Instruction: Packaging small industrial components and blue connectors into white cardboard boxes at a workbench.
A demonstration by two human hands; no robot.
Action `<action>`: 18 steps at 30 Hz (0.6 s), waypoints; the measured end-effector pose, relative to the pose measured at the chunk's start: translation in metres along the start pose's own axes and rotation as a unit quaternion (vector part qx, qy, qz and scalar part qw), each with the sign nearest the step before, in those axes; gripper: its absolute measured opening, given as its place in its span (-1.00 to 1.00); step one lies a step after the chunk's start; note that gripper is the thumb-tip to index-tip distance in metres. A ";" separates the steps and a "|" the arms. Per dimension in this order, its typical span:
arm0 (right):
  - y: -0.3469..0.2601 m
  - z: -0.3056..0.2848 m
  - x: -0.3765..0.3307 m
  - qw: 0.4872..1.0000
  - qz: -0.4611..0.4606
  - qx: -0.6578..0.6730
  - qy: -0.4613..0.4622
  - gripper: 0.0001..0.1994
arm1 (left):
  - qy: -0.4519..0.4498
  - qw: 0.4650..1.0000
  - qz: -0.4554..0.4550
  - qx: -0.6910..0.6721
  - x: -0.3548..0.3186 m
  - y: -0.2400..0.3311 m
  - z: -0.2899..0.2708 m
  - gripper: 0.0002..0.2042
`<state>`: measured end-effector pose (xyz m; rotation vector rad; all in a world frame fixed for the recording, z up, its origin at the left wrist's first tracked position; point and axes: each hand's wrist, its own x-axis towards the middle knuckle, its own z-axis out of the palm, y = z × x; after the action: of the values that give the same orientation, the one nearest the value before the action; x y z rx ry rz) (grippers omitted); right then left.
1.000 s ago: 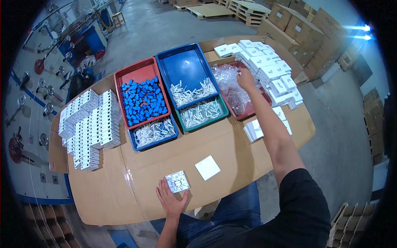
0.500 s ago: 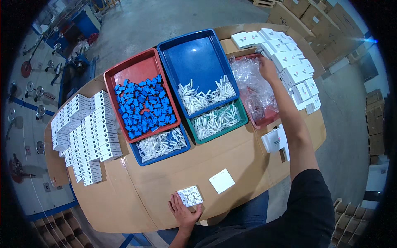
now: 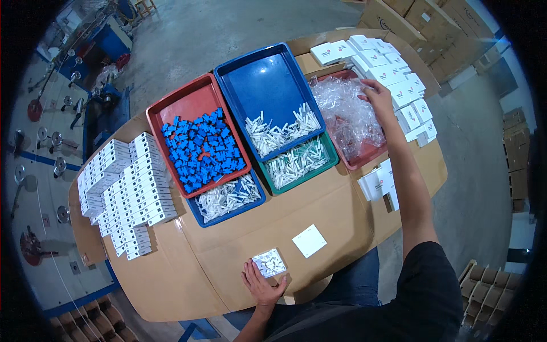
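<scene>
My left hand [image 3: 263,286] rests at the near left side of a small white square case [image 3: 269,263], its fingers along one side and thumb at the near edge, gripping it on the cardboard. Small white parts show inside the case. To its right lies a flat white square plate [image 3: 309,241] with tiny marks near its corners. My right hand [image 3: 377,98] reaches over the far right red tray [image 3: 357,162], above crumpled clear plastic bags [image 3: 346,117]. Its fingers are apart, and no bag is plainly held between them.
Blue plastic pieces fill a red tray [image 3: 156,122]. White plugs lie in a blue tray [image 3: 228,85], a green tray [image 3: 285,188] and a lower blue tray [image 3: 208,222]. White boxes are stacked at left [image 3: 128,196] and far right [image 3: 393,77]; more white packets [image 3: 373,183] lie nearer.
My right hand has drawn back slightly from the bags, and its fingers have spread. My left hand stays at the case. The whole view has shifted a little.
</scene>
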<state>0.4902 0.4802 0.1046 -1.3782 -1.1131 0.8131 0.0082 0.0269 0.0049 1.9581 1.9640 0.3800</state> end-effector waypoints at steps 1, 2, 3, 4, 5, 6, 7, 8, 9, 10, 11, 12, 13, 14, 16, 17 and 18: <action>-0.003 -0.002 -0.008 1.000 -0.005 0.002 -0.001 -0.70 | 0.008 1.000 0.007 -0.006 -0.002 0.001 0.001 0.09; -0.007 0.001 -0.018 1.000 -0.002 0.021 -0.021 -0.70 | 0.014 1.000 0.004 -0.003 -0.003 0.001 0.000 0.09; -0.010 0.002 -0.029 0.998 0.000 0.040 -0.040 -0.70 | 0.015 0.999 -0.002 -0.028 -0.003 0.003 -0.002 0.09; -0.017 0.004 -0.044 0.998 -0.004 0.046 -0.044 -0.70 | 0.016 0.998 -0.008 -0.054 -0.003 0.005 -0.005 0.09; -0.026 0.007 -0.058 0.997 0.003 0.041 -0.063 -0.70 | 0.038 0.997 0.003 -0.073 -0.001 0.010 -0.011 0.07; -0.035 0.010 -0.073 0.996 0.010 0.035 -0.083 -0.69 | 0.048 0.996 0.000 -0.069 -0.003 0.010 -0.010 0.07; -0.045 0.013 -0.091 0.995 0.004 0.042 -0.090 -0.69 | 0.071 0.992 0.002 -0.104 -0.007 0.007 -0.007 0.05; -0.054 0.016 -0.111 0.993 0.017 0.049 -0.106 -0.67 | 0.095 0.986 0.003 -0.138 -0.012 0.004 -0.004 0.03; -0.062 0.015 -0.132 0.991 0.030 0.052 -0.120 -0.64 | 0.112 0.978 0.002 -0.174 -0.014 0.002 0.000 -0.01; -0.063 0.015 -0.152 0.990 0.022 0.054 -0.125 -0.64 | 0.121 0.977 0.001 -0.174 -0.014 0.000 0.003 -0.01; -0.060 0.018 -0.173 0.987 0.004 0.068 -0.145 -0.62 | 0.184 0.965 0.007 -0.185 -0.014 -0.002 0.006 -0.14; -0.059 0.022 -0.197 0.982 -0.012 0.082 -0.168 -0.60 | 0.245 0.950 0.010 -0.193 -0.015 0.000 0.006 -0.27; -0.070 0.033 -0.229 0.977 0.001 0.106 -0.184 -0.58 | 0.251 0.949 0.001 -0.190 -0.018 0.005 0.003 -0.27; -0.081 0.043 -0.260 0.971 0.015 0.130 -0.199 -0.55 | 0.245 0.938 0.006 -0.244 -0.016 0.009 -0.003 -0.43; -0.076 0.050 -0.310 0.959 -0.020 0.129 -0.251 -0.50 | 0.207 0.900 -0.022 -0.383 -0.006 0.044 -0.028 -0.76; -0.079 0.059 -0.338 0.952 -0.025 0.126 -0.277 -0.48 | 0.178 0.871 -0.047 -0.456 -0.001 0.059 -0.030 -0.77; -0.077 0.065 -0.366 0.949 -0.021 0.126 -0.287 -0.48 | 0.123 0.832 -0.086 -0.534 0.001 0.086 -0.043 -0.76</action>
<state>0.3012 0.1512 0.1254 -0.9166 -1.4133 1.3271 0.0681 0.0316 0.0795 1.0117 1.4515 1.3705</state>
